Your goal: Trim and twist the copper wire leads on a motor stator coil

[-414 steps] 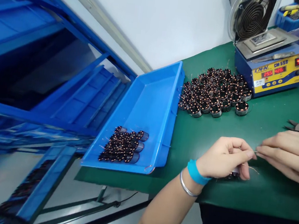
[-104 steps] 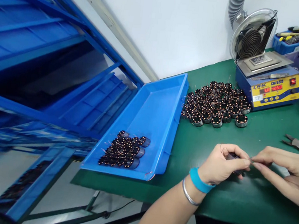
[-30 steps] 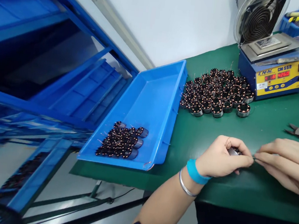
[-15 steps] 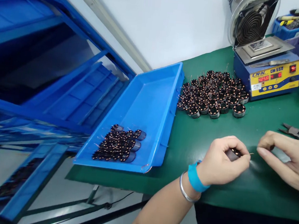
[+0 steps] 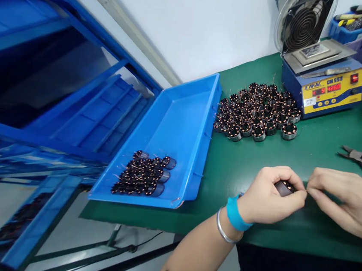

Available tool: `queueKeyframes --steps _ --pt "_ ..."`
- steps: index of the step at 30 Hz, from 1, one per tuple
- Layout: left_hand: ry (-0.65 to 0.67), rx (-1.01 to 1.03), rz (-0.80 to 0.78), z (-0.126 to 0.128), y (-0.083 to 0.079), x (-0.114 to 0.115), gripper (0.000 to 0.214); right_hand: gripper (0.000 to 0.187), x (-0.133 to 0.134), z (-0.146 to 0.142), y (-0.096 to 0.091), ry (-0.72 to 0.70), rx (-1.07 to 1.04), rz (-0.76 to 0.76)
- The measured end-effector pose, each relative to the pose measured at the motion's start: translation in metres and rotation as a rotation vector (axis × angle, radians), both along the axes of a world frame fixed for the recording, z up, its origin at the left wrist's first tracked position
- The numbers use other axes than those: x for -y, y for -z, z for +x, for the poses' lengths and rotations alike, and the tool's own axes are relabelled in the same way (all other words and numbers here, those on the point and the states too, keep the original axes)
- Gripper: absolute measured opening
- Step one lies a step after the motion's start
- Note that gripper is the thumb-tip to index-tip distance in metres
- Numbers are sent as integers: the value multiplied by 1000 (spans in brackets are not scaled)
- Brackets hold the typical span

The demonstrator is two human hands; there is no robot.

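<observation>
Between the thumb and fingers of my left hand (image 5: 274, 197) is a small dark wound stator (image 5: 284, 188) with copper showing on its top. My right hand (image 5: 342, 200) is pinched shut just right of it, its fingertips almost touching the left ones. Whatever those fingertips grip is hidden; a copper wire stuck out of the stator there a moment earlier. Similar stators with loose copper wire ends stand in a group (image 5: 257, 111) on the green table (image 5: 239, 163). More of them lie on their sides in the near end of a blue tray (image 5: 182, 122).
A solder pot with a red display (image 5: 331, 91) sits at the back right, a fan (image 5: 303, 30) behind it. Green-handled cutters (image 5: 358, 157) lie beyond my right hand. Blue bins (image 5: 356, 32) hold tools at the far right. A blue rack (image 5: 83, 112) stands left.
My right hand has closed its pinch and come left against the left hand's fingertips. The wire end is now covered. The cutters show more, and the pot's display reads differently.
</observation>
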State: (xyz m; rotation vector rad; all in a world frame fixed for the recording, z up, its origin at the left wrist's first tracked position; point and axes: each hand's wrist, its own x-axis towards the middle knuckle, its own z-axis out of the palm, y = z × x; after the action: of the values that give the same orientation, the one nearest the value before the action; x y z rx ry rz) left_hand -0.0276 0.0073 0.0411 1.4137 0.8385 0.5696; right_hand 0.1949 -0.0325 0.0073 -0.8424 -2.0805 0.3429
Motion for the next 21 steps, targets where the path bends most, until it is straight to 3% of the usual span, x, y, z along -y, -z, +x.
queueKeyframes --steps 3,6,9,11,13,16,18,21 --pt "-106 44 96 -1 3 -1 39 52 -2 10 -6 116 -233 -284" --pt "-192 155 -104 0 6 -4 39 61 -5 19 -6 262 -376 -386" --pt "-299 346 -321 7 13 -2 62 59 -4 7 2 195 -351 -460" --pt "-389 430 -365 14 20 3 64 53 -1 -9 11 156 -378 -467" --pt "-467 470 -311 21 29 9 63 52 0 -23 21 182 -467 -488" --pt "-516 495 -184 27 40 14 65 65 -4 -35 35 189 -641 -689" --pt "-480 493 -132 26 46 14 69 74 -7 -37 40 133 -730 -835" --pt "-346 480 -72 22 51 10 77 78 -10 -35 42 79 -782 -890"
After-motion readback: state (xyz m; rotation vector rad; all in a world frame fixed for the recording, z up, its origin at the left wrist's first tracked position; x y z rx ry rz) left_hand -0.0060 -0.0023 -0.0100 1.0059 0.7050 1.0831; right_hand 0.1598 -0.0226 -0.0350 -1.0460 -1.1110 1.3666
